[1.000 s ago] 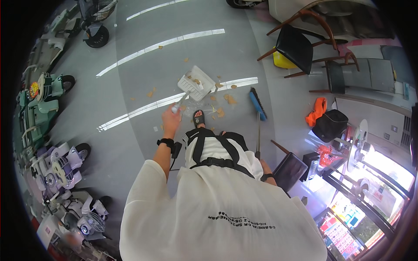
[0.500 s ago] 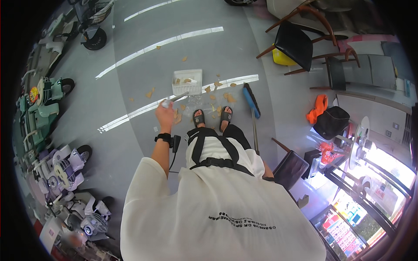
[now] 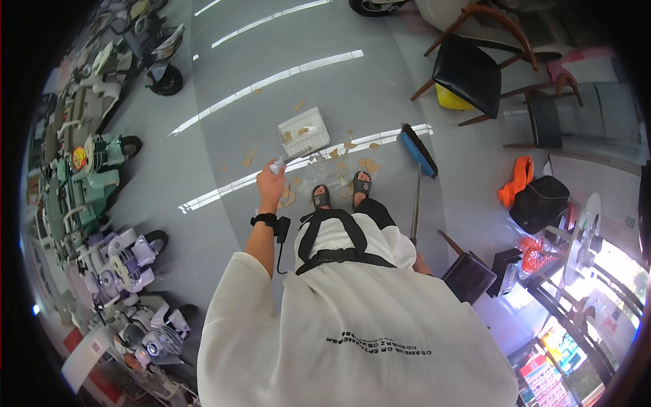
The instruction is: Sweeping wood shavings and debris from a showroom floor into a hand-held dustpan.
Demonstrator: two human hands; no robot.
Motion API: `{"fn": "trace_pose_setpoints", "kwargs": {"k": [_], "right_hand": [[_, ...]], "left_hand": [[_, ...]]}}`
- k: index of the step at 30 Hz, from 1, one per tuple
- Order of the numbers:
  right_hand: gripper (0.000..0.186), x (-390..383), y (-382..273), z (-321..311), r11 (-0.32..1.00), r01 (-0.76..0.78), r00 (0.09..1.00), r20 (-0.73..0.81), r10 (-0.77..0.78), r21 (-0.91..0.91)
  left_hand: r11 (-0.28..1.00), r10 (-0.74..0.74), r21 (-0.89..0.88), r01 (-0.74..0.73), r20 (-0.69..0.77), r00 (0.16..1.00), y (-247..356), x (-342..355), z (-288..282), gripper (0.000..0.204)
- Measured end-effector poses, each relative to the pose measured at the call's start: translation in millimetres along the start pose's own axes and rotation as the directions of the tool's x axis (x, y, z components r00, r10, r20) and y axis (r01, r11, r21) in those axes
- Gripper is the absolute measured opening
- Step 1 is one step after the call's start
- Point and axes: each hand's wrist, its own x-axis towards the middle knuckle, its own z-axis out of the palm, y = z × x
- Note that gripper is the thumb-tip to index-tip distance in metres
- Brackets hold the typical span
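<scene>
My left hand [image 3: 270, 179] is closed around the metal handle [image 3: 299, 155] of a white ribbed dustpan [image 3: 291, 141], which lies on the floor with a few beige scraps inside. More scraps [image 3: 371, 165] and crumpled clear plastic [image 3: 319, 173] are scattered around it, near my sandalled feet [image 3: 361, 186]. To the right, a broom with a blue head [image 3: 416, 152] rests its dark bristles on the floor. Its metal pole [image 3: 417, 210] runs back to my right hand [image 3: 420, 261], which is mostly hidden by my white shirt, fingers out of sight.
Scooters [image 3: 122, 264] line the left side. On the right are wooden chairs with black seats [image 3: 468, 71], a yellow object [image 3: 453, 102], a black bag [image 3: 539, 203] with orange material [image 3: 519, 176], and a white fan [image 3: 583, 237]. A tipped dark seat [image 3: 468, 278] lies near my right side.
The dustpan has turned, and my left hand on its handle moved left, then slightly right in the picture. Both my feet now show. The whole view has shifted slightly.
</scene>
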Motion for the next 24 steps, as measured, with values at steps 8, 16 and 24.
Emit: {"fn": "trace_pose_setpoints", "kwargs": {"k": [8, 16, 24], "right_hand": [[0.035, 8, -30, -49, 0.983, -0.164, 0.986, 0.029, 0.163, 0.084], [0.035, -13, -82, -72, 0.947, -0.319, 0.947, 0.047, 0.317, 0.041], [0.041, -14, -147, -89, 0.927, -0.370, 0.928, 0.028, 0.373, -0.064]], "left_hand": [[0.887, 0.319, 0.297, -0.353, 0.157, 0.934, 58, 69, 45, 0.034], [0.932, 0.246, 0.225, -0.285, 0.187, 0.951, 96, 141, 103, 0.032], [0.851, 0.244, 0.336, -0.404, 0.428, 0.870, 142, 184, 133, 0.037]]}}
